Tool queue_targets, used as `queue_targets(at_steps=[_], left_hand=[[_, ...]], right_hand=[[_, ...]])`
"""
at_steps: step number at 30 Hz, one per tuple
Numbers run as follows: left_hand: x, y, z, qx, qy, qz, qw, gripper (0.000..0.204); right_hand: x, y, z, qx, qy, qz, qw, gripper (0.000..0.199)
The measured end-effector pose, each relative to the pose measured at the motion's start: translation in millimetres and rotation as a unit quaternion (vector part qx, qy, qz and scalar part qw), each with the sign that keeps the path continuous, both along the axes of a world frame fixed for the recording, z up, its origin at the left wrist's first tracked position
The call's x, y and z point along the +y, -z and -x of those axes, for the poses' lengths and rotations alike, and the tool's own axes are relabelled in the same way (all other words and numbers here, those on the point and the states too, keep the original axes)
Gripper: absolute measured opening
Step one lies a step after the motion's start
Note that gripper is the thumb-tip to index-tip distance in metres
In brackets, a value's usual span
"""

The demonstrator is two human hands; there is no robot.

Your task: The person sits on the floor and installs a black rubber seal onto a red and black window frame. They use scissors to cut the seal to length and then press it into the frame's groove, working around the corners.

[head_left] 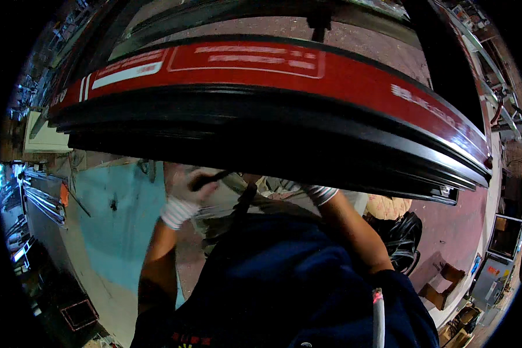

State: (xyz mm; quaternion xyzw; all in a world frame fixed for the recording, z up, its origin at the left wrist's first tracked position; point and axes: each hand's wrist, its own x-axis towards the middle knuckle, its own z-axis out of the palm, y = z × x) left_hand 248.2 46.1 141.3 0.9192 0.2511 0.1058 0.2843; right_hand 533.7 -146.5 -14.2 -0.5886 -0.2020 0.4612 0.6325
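Note:
A long black frame [261, 130] with a red printed film strip [226, 61] along it spans the view in front of me. My left hand [188, 188], in a white glove with a striped cuff, is below the frame's lower edge. Its fingers are curled round a dark narrow piece [225, 174], whose kind I cannot make out. My right hand [318, 192], gloved the same way, reaches up under the frame. Only its cuff and a little of the glove show; the frame hides the fingers.
A light-blue sheet [113, 214] covers floor at the left. Metal lengths [43, 197] lie farther left. Beside my right arm are a round tan cushion-like thing [388, 206] and a black bag-like bundle [401, 238]. A small brown wooden piece [443, 284] stands at the right.

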Motion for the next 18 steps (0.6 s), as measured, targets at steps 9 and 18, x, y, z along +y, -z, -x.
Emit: queue_targets(at_steps=[9,18], left_hand=[[77,-15,47,0.040,-0.048,0.101,0.993,0.015],[34,-68,29,-0.006,-0.062,0.069,0.996,0.028]], right_hand=[[-73,-21,-186,0.153,0.322,-0.144,0.923,0.029],[-181,-39,-283,0.125,0.387,-0.282,0.869,0.024]])
